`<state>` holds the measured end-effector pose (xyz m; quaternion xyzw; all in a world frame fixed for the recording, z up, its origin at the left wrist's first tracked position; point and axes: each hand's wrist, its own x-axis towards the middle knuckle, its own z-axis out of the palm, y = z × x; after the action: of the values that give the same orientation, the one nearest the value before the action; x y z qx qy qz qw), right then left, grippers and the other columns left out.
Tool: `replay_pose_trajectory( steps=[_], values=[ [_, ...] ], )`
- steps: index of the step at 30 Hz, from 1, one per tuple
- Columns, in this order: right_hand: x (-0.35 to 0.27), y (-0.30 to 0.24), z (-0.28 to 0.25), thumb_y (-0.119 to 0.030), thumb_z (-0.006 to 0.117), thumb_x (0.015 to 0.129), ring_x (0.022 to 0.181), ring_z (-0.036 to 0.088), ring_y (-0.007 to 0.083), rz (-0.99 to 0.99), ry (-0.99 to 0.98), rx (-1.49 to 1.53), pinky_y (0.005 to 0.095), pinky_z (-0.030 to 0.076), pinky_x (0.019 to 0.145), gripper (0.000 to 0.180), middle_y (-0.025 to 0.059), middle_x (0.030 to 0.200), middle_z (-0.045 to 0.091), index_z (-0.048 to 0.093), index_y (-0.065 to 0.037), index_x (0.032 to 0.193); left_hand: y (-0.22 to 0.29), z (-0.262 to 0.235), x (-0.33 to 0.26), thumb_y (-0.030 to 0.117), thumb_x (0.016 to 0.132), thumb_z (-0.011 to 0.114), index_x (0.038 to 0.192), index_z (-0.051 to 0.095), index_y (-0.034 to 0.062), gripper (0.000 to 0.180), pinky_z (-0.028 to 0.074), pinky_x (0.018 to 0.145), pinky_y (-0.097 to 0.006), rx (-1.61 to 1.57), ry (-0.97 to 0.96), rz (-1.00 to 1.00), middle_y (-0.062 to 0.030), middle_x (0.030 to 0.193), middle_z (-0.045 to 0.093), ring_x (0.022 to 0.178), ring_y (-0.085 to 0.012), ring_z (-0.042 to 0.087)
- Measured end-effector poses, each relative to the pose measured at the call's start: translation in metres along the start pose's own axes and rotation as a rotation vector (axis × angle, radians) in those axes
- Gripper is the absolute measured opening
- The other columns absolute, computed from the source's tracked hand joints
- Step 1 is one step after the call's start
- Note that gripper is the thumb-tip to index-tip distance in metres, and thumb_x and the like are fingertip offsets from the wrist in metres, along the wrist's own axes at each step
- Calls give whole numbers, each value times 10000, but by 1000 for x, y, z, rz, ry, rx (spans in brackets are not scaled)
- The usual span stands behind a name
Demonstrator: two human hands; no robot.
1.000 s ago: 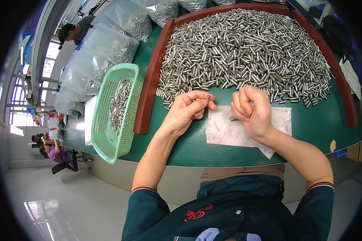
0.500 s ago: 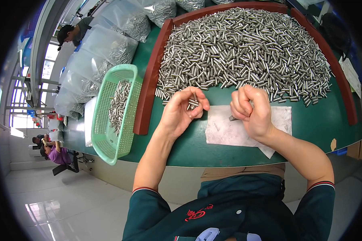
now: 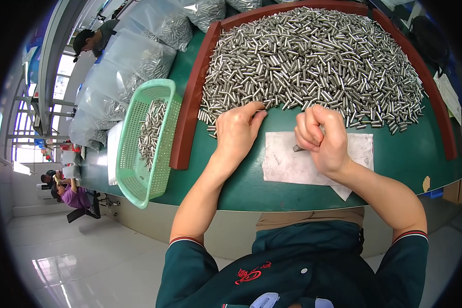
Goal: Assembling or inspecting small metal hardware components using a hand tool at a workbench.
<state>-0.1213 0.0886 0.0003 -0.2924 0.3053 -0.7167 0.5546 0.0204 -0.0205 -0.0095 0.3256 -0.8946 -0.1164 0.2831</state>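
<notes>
A wide heap of short steel pins [image 3: 313,61] lies on the green table. At its near edge is my left hand [image 3: 236,127], back up and fingers curled, with thumb and forefinger tips drawn close together beside the pins. Whatever lies inside that hand is hidden; pins showed in its palm a moment ago. My right hand [image 3: 323,136] makes a fist above a smudged white cloth [image 3: 287,167]. From the fist's lower left side pokes the end of a small dark grey piece [image 3: 297,148]; the rest of it is covered by the fingers.
Dark red wooden rails [image 3: 190,115] border the heap. Left of them stands a green perforated basket [image 3: 164,169] with pins in it. Clear plastic bags [image 3: 131,54] of pins line the table's left side. A person [image 3: 90,42] bends behind the bags; others sit farther off.
My left hand has turned from palm up, with pins showing in it, to back up, and its fingertips are at the heap's edge. The right fist stays nearly in place.
</notes>
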Motion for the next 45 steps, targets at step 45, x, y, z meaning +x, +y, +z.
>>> replay_pose_trajectory(
  steps=[45],
  values=[
    [2, 0, -4, -182, 325, 861, 408, 229, 74, 28, 11, 68, 226, 207, 393, 378, -3, 457, 280, 270, -86, 500, 4, -18, -2, 54, 688, 656, 794, 626, 35, 112, 349, 396, -288, -136, -171, 56, -55, 485, 490, 398, -142, 453]
  ],
)
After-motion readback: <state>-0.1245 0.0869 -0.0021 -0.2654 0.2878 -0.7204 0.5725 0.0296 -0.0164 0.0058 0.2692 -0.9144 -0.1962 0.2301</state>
